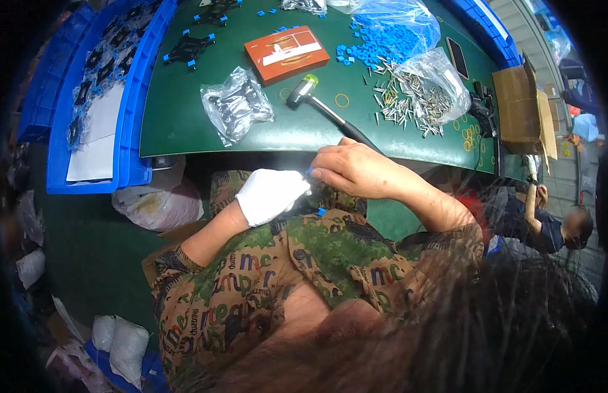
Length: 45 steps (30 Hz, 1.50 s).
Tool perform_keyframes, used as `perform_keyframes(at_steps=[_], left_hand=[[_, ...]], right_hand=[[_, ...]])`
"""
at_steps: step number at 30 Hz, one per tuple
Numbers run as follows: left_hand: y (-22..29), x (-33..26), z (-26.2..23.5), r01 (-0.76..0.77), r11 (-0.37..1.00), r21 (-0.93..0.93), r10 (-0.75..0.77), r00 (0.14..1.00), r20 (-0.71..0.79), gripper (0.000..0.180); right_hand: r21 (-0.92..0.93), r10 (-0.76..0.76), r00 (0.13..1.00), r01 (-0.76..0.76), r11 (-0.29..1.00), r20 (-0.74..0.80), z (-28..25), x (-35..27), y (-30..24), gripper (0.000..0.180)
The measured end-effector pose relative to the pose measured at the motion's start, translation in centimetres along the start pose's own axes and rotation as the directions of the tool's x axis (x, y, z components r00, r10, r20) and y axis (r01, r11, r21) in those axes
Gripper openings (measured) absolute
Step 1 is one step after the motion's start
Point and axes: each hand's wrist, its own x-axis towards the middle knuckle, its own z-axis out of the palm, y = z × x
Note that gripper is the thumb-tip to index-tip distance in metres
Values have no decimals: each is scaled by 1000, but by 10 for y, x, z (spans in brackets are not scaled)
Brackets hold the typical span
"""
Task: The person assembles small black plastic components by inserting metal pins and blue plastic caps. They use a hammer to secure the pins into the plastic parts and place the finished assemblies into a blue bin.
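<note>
My left hand, in a white glove, is closed just past the table's near edge, fingers curled on a dark part whose outline is mostly lost against my patterned clothes. A small blue clip shows at its lower side. My bare right hand meets it from the right, thumb and fingers pinched on another small blue clip. A mallet with a yellow-green and black head lies on the table, its handle running down behind my right hand. Black frames with blue clips lie at the back left.
The green table carries a bagged black part, an orange box, blue clips, metal pins, rubber bands and a phone. Left stands a blue crate; right, a cardboard box and another person.
</note>
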Motion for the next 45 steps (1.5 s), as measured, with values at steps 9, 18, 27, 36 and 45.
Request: perform_keyframes(at_steps=[9,18,27,36,45], left_hand=[[-8,-5,8,0,999,-44,-4,996,-89,13],[-7,-6,10,116,992,-59,-121,988,-93,19],[-16,-10,22,94,992,-88,-103,990,-95,18],[-12,-10,25,52,994,-91,-58,997,-60,19],[-11,-16,-1,293,740,-605,-227,956,185,25]], right_hand=[[39,-37,999,37,999,4,14,5,0,27],[-46,-21,1000,22,999,21,13,8,-5,22],[-53,-34,993,41,998,116,8,14,-5,24],[-22,-119,984,122,992,130,17,12,1,31],[695,-22,867,-383,609,498,35,22,39,46]])
